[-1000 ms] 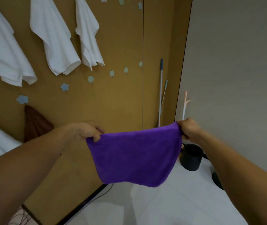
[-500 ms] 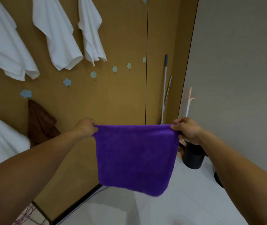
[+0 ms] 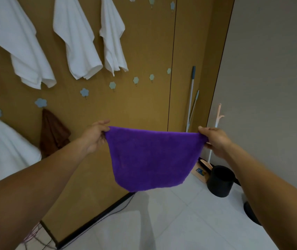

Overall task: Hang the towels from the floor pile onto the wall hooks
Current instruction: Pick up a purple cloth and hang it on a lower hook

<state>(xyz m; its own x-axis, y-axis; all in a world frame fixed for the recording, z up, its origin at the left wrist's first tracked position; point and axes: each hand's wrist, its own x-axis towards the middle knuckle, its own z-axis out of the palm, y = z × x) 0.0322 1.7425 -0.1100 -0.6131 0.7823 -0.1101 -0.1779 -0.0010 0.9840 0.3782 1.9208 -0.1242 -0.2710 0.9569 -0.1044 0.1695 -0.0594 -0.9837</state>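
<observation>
Both bare arms reached forward and slightly upward from the lower corners of the head view, forearms converging toward the middle. The left hand (image 3: 95,136) was raised with its palm side turned toward the camera, the wrist bent a little back, thumb and fingers pinched together at one top corner of the purple towel (image 3: 153,159). The right hand (image 3: 214,141) sat at about the same height, well apart from the left, its back facing up and to the right, fingers curled and closed on the opposite top corner. The cloth hung spread between the two grips.
</observation>
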